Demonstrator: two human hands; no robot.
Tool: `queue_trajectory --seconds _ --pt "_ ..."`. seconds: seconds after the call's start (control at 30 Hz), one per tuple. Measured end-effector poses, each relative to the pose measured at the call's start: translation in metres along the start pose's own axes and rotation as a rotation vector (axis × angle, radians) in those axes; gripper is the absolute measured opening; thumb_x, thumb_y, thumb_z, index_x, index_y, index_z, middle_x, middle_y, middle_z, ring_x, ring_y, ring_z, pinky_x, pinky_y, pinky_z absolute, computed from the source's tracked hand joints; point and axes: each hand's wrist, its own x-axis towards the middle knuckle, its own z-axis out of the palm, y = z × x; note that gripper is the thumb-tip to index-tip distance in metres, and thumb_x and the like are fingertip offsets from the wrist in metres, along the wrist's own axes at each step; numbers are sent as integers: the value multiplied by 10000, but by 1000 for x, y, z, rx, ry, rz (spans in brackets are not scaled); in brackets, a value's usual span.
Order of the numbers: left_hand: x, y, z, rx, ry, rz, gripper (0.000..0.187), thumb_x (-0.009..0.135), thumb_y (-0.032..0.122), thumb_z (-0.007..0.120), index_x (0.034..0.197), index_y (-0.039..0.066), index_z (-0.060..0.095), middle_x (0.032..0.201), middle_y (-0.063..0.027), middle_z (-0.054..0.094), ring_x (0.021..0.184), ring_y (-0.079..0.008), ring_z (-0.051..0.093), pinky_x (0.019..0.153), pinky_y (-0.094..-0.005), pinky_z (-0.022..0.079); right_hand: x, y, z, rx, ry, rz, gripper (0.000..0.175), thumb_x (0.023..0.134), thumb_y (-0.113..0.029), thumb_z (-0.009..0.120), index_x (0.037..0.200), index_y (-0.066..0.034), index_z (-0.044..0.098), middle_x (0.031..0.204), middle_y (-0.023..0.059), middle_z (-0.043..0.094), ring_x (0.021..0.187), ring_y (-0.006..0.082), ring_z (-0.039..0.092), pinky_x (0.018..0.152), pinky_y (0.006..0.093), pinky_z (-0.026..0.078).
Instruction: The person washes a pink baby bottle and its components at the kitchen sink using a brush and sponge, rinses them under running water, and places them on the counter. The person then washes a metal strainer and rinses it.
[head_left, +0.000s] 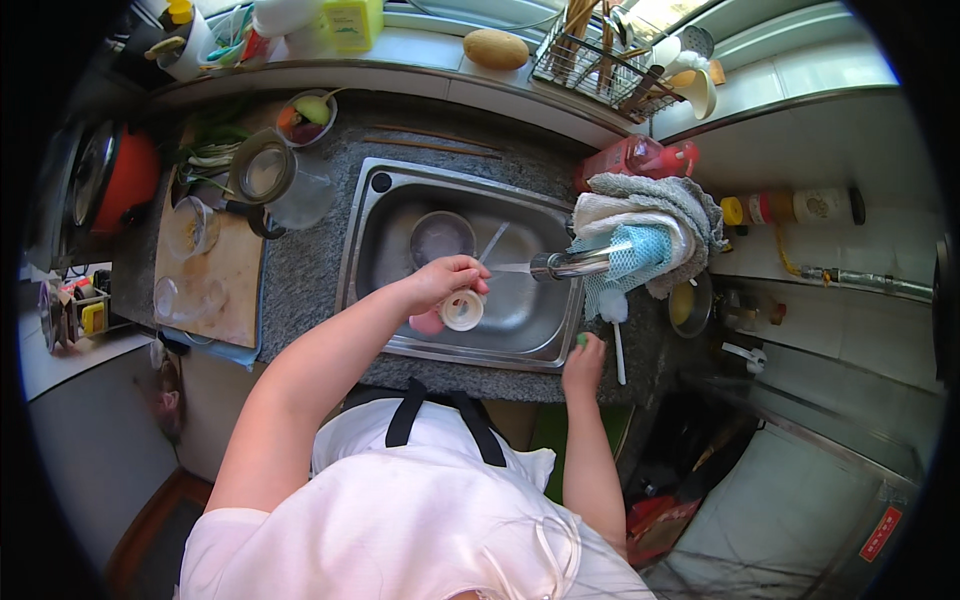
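Over the stainless-steel sink (525, 330), my left hand (454, 276) holds a small white round lid or cup-like part (462, 310). A stream of water runs from the chrome faucet (570, 265) towards that hand. Just beneath the white part shows a pink object (427, 322), partly hidden. A round bowl (442, 234) lies in the sink's far left, with a thin pale stick-like item (495, 241) beside it. My right hand (585, 369) is at the sink's near right corner, its fingers closed around a small green object (582, 340) that is mostly covered.
Cloths (645, 210) and blue mesh hang over the faucet. A white-handled brush (619, 352) lies right of the sink. Leftward are a glass jug (304, 195), a cutting board (225, 277) with clear containers, and a vegetable bowl (306, 118). Chopsticks (435, 142) lie behind the sink.
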Motion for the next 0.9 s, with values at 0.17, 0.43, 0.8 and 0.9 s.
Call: queue_trajectory --seconds 0.17,0.43,0.8,0.9 --pt "-12 -2 2 -122 28 33 247 1014 185 509 1197 31 571 958 -53 656 918 -153 644 810 -310 540 -31 -67 26 433 -235 -186 289 888 -32 497 1174 4 521 1118 220 555 1052 384 552 924 432 445" --pt "-21 -3 11 -216 40 61 303 1013 194 517 1262 28 562 935 -41 656 885 -134 642 782 -295 542 -35 -85 43 514 -297 -112 275 887 -38 513 1157 9 532 1113 209 573 1049 373 566 926 417 449" --pt "-15 0 21 -200 36 50 314 1018 226 515 1270 47 573 886 -25 648 820 -110 633 742 -278 537 -46 -73 54 475 -181 -207 193 976 -144 540 1135 -34 538 803 34 564 678 107 558 636 268 482" --pt "-14 0 20 -185 26 66 312 1018 225 516 1268 50 579 881 -23 647 817 -106 628 739 -275 535 -48 -69 56 486 -175 -201 190 983 -156 540 1129 -35 540 803 31 561 673 104 558 626 267 483"
